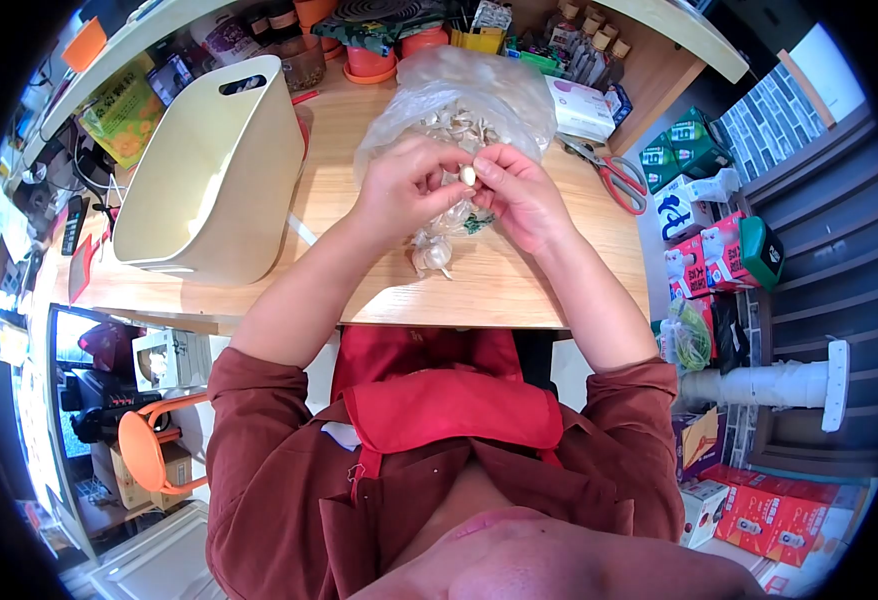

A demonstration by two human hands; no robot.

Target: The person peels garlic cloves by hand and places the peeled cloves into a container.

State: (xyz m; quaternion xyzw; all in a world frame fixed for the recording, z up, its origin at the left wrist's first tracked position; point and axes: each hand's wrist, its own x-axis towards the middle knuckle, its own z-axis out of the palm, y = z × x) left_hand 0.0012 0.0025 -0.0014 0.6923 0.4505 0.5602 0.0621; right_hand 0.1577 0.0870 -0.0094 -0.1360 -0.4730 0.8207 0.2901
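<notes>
A pale garlic clove [468, 176] is pinched between my two hands above the wooden table. My left hand [409, 185] has its thumb and index finger closed at the clove's left side. From the other side, my right hand [527, 200] grips it with thumb and bent fingers. Below my hands, a garlic bulb [431, 253] with loose papery skin lies on the tabletop. Just beyond them is a clear plastic bag [499, 85], with garlic skins [459, 125] heaped on it. My hands partly hide the near side of the bag.
A tall cream bin [249, 190] stands on the wooden table [519, 295] at the left. Red-handled scissors [621, 185] lie at the right, near a white box [581, 108]. Potted plants and corked bottles [594, 45] line the back. Cartons [709, 255] are stacked on the right.
</notes>
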